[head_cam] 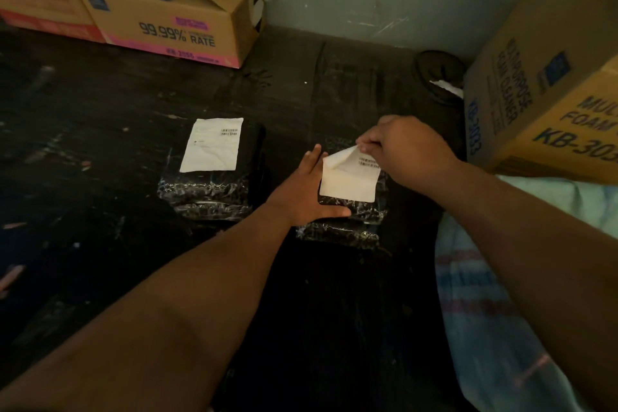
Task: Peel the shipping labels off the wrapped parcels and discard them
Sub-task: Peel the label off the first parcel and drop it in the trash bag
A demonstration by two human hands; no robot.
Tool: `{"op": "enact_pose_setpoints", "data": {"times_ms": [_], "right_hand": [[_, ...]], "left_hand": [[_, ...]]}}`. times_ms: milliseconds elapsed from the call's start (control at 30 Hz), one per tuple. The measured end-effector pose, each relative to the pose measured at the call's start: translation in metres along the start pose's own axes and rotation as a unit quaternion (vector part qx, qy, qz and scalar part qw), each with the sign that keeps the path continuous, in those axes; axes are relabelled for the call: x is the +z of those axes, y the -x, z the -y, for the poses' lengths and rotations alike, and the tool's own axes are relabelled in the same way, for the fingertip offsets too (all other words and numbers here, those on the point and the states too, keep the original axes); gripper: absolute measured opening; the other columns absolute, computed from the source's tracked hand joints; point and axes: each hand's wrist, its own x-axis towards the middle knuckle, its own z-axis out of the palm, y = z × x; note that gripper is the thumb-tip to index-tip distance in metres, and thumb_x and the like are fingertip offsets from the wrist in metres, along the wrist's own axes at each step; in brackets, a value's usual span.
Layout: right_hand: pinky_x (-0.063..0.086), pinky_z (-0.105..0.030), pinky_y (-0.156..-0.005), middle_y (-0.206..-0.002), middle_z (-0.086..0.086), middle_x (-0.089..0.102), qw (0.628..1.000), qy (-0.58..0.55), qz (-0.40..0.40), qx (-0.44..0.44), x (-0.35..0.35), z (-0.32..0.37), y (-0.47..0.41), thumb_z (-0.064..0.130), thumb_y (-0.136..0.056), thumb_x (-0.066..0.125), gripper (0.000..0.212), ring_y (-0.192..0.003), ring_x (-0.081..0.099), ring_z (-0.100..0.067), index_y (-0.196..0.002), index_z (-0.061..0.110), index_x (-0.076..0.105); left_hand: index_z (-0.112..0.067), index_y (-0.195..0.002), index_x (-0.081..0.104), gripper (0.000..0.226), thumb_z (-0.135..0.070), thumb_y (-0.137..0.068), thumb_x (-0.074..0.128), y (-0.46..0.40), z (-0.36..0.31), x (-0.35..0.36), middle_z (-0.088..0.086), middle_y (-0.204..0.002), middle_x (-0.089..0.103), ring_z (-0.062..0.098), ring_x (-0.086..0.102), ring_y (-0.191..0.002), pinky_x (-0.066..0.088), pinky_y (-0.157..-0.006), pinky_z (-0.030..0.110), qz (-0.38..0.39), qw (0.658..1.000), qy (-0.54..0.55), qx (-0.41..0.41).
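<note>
A: Labels first, head view only. We see one white label right of frame centre, stuck on a black wrapped parcel on the dark floor.

B: Its upper left corner is curled up off the wrap. Right hand pinches the label's top edge between thumb and fingertips.

A: Left hand?

B: Flat and spread, pressed on the parcel's left side, fingers along the label's left edge, thumb across the wrap below it.

A: Second label sits left of centre, fully flat on another black parcel, barcode at its upper right. Nobody touching it.

B: Parcels lie apart, side by side.

A: Surroundings: open cardboard box upper left against the wall, printed "99.99% RATE". Bigger carton at right edge, reads "FOAM".

B: Pale striped cloth lower right, under the right forearm.
</note>
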Motion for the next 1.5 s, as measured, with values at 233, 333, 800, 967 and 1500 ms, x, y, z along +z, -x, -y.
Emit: {"op": "enact_pose_setpoints", "data": {"times_ms": [233,333,800,967,1500], "right_hand": [[0.050,-0.041,-0.087,-0.112,-0.005,0.063,0.999,0.048,0.014,-0.003,-0.009,0.009,0.005,0.029,-0.098,0.052,0.027,-0.099,0.061,-0.023,-0.117,0.023,0.070],[0.050,-0.039,-0.086,-0.110,-0.004,0.063,0.999,0.048,0.012,0.016,-0.017,0.013,0.010,0.028,-0.097,0.052,0.027,-0.097,0.061,-0.021,-0.116,0.023,0.071],[0.041,-0.027,-0.089,-0.121,-0.006,0.068,0.992,0.026,-0.077,0.101,-0.074,0.010,0.028,0.025,-0.095,0.058,0.034,-0.110,0.061,-0.022,-0.128,0.022,0.063],[0.042,-0.027,-0.081,-0.112,-0.003,0.071,0.989,0.035,-0.074,0.120,-0.079,0.019,0.046,0.025,-0.094,0.058,0.026,-0.101,0.063,-0.020,-0.118,0.022,0.069],[0.044,-0.029,-0.080,-0.111,-0.009,0.070,0.983,0.067,-0.028,0.171,-0.129,-0.071,0.203,0.020,-0.094,0.059,0.024,-0.101,0.063,-0.029,-0.112,0.015,0.074]], "left_hand": [[-0.019,-0.162,0.001,0.126,-0.064,-0.073,0.078,0.002,0.003,0.001,-0.006,-0.168,-0.016,0.013,-0.013,-0.153,0.013,-0.124,0.043,-0.003,1.000,0.021,-0.007],[-0.016,-0.162,-0.001,0.128,-0.063,-0.074,0.079,0.000,0.000,0.001,-0.004,-0.168,-0.018,0.015,-0.013,-0.154,0.013,-0.124,0.043,-0.003,1.000,0.001,-0.007],[-0.015,-0.160,-0.011,0.128,-0.068,-0.077,0.071,0.000,-0.002,-0.005,0.000,-0.166,-0.025,0.020,-0.014,-0.154,0.009,-0.125,0.046,0.037,0.998,-0.050,0.001],[-0.012,-0.160,-0.006,0.132,-0.079,-0.072,0.066,-0.001,-0.009,-0.012,0.007,-0.168,-0.016,0.025,-0.009,-0.155,0.010,-0.124,0.050,0.034,0.991,-0.133,-0.002],[-0.015,-0.127,0.055,0.058,-0.063,-0.095,0.049,0.049,-0.180,0.054,0.007,-0.123,0.050,0.028,0.054,-0.114,0.046,-0.094,0.042,-0.073,0.972,-0.096,0.201]]}}
